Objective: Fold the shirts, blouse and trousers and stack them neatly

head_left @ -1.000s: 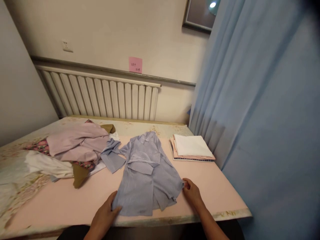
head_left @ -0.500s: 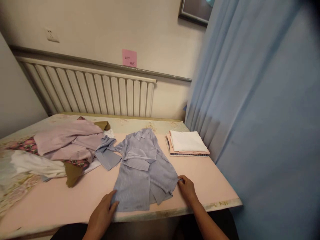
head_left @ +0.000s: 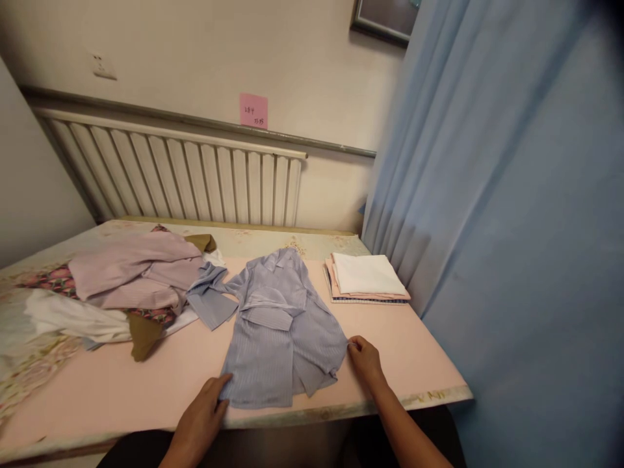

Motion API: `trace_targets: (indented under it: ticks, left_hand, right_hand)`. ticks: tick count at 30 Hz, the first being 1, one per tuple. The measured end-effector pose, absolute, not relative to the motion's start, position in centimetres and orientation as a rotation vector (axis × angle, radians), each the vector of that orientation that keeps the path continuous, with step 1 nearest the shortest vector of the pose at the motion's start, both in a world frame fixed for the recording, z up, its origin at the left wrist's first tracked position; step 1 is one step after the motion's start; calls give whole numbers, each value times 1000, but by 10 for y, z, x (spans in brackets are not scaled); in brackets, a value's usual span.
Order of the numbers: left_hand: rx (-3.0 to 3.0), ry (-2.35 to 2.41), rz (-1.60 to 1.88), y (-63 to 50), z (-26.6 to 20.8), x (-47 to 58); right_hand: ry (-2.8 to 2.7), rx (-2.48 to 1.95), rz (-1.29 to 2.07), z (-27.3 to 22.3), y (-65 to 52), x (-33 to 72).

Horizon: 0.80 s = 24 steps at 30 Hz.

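Note:
A blue-grey striped shirt (head_left: 266, 364) lies spread on the pink-covered table, collar at the far end and hem near the front edge. One of its sleeves is folded across the middle; the other reaches left toward a clothes pile. At the lower left corner of the hem, my left hand (head_left: 202, 416) is closed on the cloth between thumb and fingers. My right hand (head_left: 364, 359) pinches the shirt's right side edge, a little above the hem.
To the left lies a heap of unfolded clothes (head_left: 136, 266) in mauve, white, olive and a red pattern. Folded clothes (head_left: 368, 274), white on top, are stacked at the right. A blue curtain (head_left: 487, 195) hangs along the right side; a radiator (head_left: 195, 175) stands behind the table.
Hardly anything differs. The view has shifted very slightly, and both hands stay at the same edges of the shirt.

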State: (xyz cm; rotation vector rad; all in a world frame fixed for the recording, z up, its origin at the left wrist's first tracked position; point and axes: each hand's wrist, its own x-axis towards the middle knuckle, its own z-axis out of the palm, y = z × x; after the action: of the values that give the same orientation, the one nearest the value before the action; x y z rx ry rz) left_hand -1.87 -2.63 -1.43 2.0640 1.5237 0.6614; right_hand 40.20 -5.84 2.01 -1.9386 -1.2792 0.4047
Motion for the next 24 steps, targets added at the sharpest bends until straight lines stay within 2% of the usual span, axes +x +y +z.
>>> trace_targets:
  ticks: [6, 8, 12, 24]
  left_hand:
    - [2125, 1516, 611, -29, -13, -18]
    - [2128, 1514, 584, -31, -12, -17]
    - [2092, 1526, 620, -31, -12, -17]
    - [2059, 1626, 614, -31, -4, -13]
  right_hand:
    - [-1626, -1788, -189, 37, -84, 372]
    - [-1842, -1667, -170, 41, -93, 353]
    - [-2244, -1507, 79, 40, -104, 317]
    - [-2259, -1581, 35, 9, -85, 307]
